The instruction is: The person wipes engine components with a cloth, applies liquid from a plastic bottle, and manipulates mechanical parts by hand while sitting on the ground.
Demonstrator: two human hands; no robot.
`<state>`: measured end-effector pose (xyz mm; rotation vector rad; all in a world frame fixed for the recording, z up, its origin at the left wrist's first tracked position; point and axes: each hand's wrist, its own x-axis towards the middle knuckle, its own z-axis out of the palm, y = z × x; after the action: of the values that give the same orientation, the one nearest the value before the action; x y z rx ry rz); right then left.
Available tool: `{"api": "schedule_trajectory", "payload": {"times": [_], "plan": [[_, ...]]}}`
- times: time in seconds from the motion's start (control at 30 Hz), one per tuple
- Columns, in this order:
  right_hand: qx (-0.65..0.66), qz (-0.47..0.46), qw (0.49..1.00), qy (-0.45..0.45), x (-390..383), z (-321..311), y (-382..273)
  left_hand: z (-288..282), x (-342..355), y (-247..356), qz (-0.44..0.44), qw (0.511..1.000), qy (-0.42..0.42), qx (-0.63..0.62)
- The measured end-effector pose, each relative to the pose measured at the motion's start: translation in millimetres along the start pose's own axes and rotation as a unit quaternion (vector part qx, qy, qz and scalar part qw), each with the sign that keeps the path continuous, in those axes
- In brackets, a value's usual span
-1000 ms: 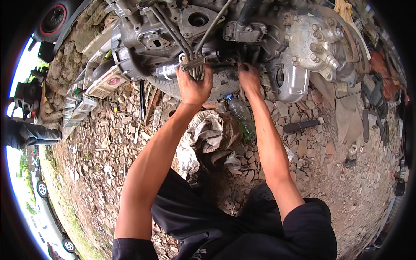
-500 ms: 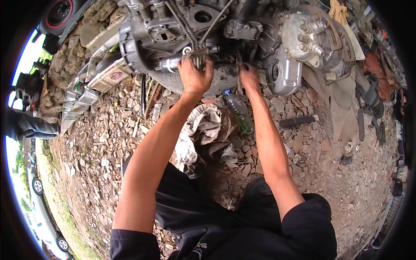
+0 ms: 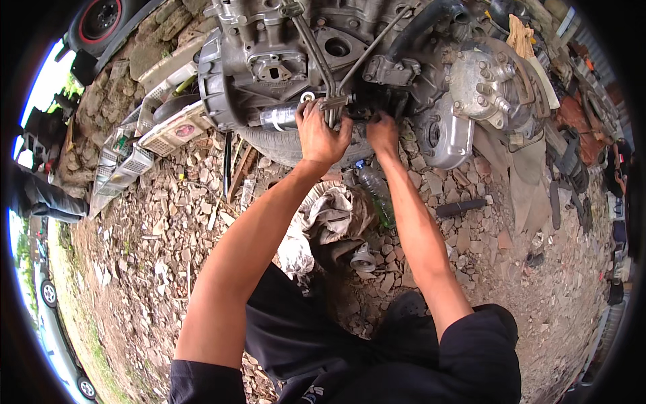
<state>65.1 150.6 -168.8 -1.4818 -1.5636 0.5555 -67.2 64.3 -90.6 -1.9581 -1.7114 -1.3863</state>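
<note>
A grey metal engine [image 3: 282,57] lies across the top of the view, with a tyre [image 3: 272,145] under its near edge. Thin metal pipes [image 3: 316,50] run down its front to a small bracket [image 3: 333,102]. My left hand [image 3: 321,138] is closed around their lower end, thumb on the right side, fingers on the left. Beside those fingers is a silver cylinder [image 3: 277,118] on the engine. My right hand [image 3: 382,138] is closed at the engine's dark underside, just right of the left hand. Its fingertips reach into shadow, and what they grip is hidden.
Below my hands lie a crumpled cloth [image 3: 336,212], a plastic bottle [image 3: 377,192] and a small metal cup-shaped part [image 3: 363,259] on broken stones. A dark bar [image 3: 461,207] lies to the right. A plastic crate [image 3: 171,128] stands left; another person's leg [image 3: 50,195] shows farther left.
The whole view has shifted, so the engine sits lower and farther right. My right hand has come closer to my left, which stays at the pipes.
</note>
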Motion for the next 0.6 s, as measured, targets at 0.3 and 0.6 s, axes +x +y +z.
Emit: {"api": "schedule_trajectory", "payload": {"times": [0.3, 0.6], "plan": [[0.018, -0.023, 0.999, 0.043, -16, 4, -7, -7, -5, 11, -0.042, 0.999, -0.003, -0.026], [0.038, -0.048, 0.998, 0.006, -20, 20, -17, -6, -8, 11, -0.046, 0.999, 0.000, -0.003]]}}
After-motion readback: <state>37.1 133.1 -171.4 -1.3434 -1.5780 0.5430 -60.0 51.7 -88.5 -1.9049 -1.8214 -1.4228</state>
